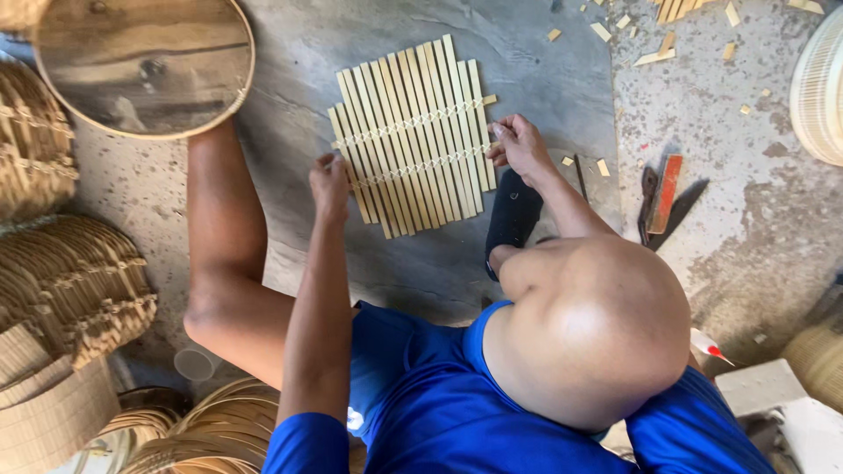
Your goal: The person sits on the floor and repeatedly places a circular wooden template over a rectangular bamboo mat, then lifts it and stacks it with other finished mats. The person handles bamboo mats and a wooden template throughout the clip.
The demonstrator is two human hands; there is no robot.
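Observation:
A flat mat of pale bamboo slats (411, 132), tied by two rows of light cord, lies on the grey floor in front of me. My left hand (329, 184) rests on the mat's lower left edge, fingers curled against the slats. My right hand (518, 145) pinches the right edge of the mat where the lower cord row ends. My bare knees and blue shorts fill the lower middle of the view.
A round wooden-bottomed tray (145, 61) sits at the top left. Stacks of woven bamboo pieces (70, 290) pile up on the left. A black sandal (514, 215) lies under my right forearm. Knives and a red-handled tool (665, 197) lie right of it. Bamboo offcuts (654, 57) scatter at the top right.

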